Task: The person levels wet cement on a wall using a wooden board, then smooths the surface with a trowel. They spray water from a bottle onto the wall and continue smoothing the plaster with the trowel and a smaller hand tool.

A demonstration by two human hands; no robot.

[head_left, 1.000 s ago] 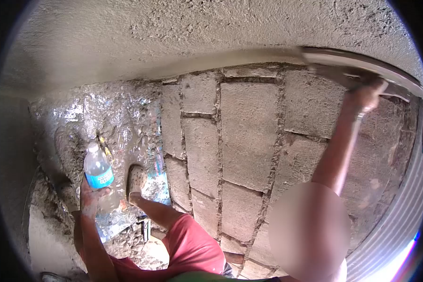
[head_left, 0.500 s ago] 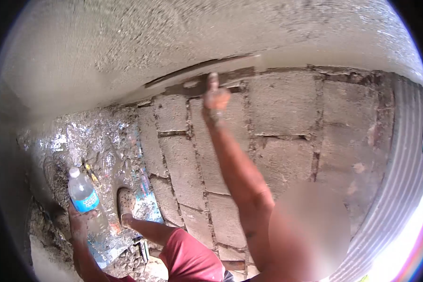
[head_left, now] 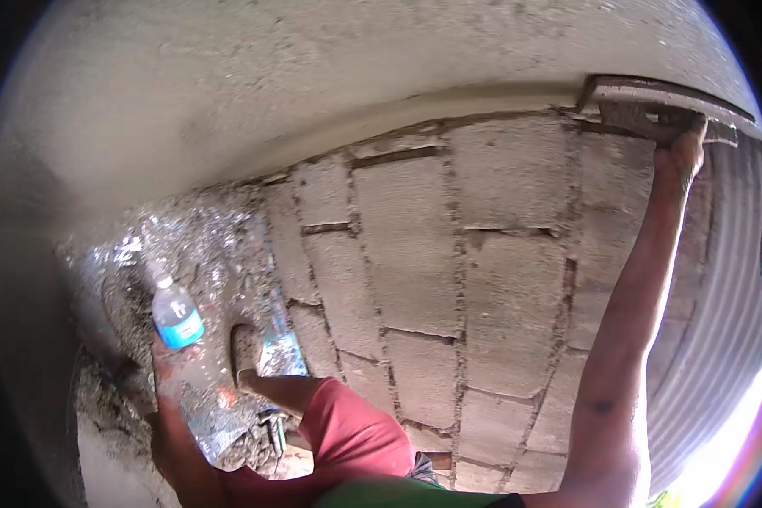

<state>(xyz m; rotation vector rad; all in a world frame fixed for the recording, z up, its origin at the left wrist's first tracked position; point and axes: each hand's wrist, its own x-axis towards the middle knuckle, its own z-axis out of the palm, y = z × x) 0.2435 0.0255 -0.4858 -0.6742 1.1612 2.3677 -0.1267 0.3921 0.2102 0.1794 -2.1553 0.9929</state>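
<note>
My right hand [head_left: 684, 157] is closed around the handle of a plastering float [head_left: 643, 93] at the upper right. Its long blade lies against the plastered surface [head_left: 381, 59], along the edge where wet plaster meets bare blocks. At the lower left, my left hand [head_left: 176, 356] grips a clear plastic bottle [head_left: 178, 315] with a white cap and a blue label. Cloudy liquid seems to be inside. Part of the left hand's fingers is hard to make out against the muddy background.
A bare block wall [head_left: 406, 245] with rough joints fills the middle. Corrugated metal sheeting [head_left: 724, 254] stands at the right. Wet, mortar-covered sheeting [head_left: 220, 229] lies at the left, where a foot in a perforated clog [head_left: 245, 349] stands. A small tool [head_left: 275, 430] lies near the knee.
My right hand has swept the float far to the right along the plaster edge, and the arm is now stretched out. The bottle stays in my left hand, slightly shifted in view.
</note>
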